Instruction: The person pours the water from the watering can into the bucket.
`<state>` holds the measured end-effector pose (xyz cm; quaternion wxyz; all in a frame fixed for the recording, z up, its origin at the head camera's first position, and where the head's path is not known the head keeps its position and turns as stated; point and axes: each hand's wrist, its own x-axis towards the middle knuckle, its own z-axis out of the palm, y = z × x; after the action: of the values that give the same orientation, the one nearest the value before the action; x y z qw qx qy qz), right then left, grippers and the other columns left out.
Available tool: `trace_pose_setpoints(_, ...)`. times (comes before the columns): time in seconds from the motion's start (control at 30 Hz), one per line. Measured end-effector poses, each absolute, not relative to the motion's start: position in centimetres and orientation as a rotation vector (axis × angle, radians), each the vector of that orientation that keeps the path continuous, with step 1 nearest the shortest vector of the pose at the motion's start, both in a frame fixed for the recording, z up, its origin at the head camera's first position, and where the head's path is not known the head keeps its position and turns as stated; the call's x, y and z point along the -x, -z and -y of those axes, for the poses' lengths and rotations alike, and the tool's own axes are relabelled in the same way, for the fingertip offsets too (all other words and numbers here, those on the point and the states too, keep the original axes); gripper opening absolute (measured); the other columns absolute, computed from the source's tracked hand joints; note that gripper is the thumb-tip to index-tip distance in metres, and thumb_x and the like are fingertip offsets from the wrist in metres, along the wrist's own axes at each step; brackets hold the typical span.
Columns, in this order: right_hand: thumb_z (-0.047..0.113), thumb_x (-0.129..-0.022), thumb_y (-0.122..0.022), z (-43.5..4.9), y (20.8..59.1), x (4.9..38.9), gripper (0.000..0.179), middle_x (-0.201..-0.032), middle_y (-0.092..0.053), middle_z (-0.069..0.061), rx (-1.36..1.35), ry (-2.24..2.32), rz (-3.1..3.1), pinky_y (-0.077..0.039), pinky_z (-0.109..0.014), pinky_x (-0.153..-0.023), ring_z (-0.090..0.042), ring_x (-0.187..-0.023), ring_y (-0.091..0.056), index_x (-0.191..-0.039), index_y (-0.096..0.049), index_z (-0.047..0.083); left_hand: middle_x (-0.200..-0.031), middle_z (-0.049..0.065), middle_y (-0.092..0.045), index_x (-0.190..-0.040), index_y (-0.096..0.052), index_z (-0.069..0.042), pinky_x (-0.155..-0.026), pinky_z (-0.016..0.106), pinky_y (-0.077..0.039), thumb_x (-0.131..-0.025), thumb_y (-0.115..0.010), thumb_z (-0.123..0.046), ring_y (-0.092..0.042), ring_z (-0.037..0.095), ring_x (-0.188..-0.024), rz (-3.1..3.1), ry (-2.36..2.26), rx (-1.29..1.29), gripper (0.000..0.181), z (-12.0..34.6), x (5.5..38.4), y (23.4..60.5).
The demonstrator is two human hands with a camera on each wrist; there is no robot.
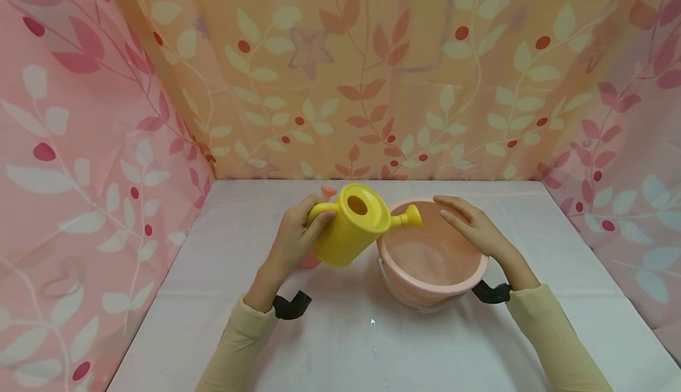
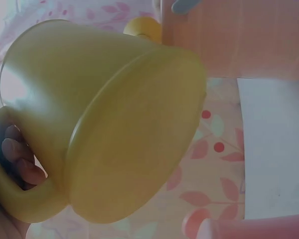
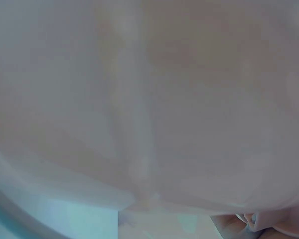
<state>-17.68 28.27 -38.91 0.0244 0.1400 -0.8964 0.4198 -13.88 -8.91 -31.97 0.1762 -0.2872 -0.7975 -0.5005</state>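
My left hand (image 1: 298,229) grips the handle of a yellow watering can (image 1: 346,235), its fingers curled through the loop in the left wrist view. The can leans right, and its spout (image 1: 407,217) reaches over the left rim of a pink bucket (image 1: 431,288). At the bucket's far right side, my right hand (image 1: 473,226) holds the rim, thumb on the inner side and fingers along the edge. The bucket's wall (image 3: 204,124) fills most of the right wrist view, blurred. Behind the can stands a pink object (image 1: 328,192), mostly hidden by it and my left hand.
A white cloth (image 1: 223,250) covers the table. Small water drops (image 1: 372,322) lie in front of the bucket. The bucket's pale carrying handle (image 1: 425,308) hangs down at its front. Leaf-patterned curtains (image 1: 367,84) enclose the back and sides.
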Motion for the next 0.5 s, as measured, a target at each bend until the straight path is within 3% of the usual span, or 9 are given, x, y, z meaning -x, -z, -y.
trace_pose_setpoints(0.5,0.027,-0.096,-0.051,-28.1,38.8,17.6,0.04,-0.139,-0.044,-0.005,-0.443,-1.301,2.766,-0.026,-0.057,-0.104,-0.027,-0.133,-0.033,-0.135,-0.047,0.019,-0.07,0.01,-0.053,-0.09,-0.056,0.003,-0.056,0.022,-0.042,-0.085,-0.06,0.005,-0.046,0.011,-0.062,2.13,1.413,0.775,0.006,8.8,13.6,33.2)
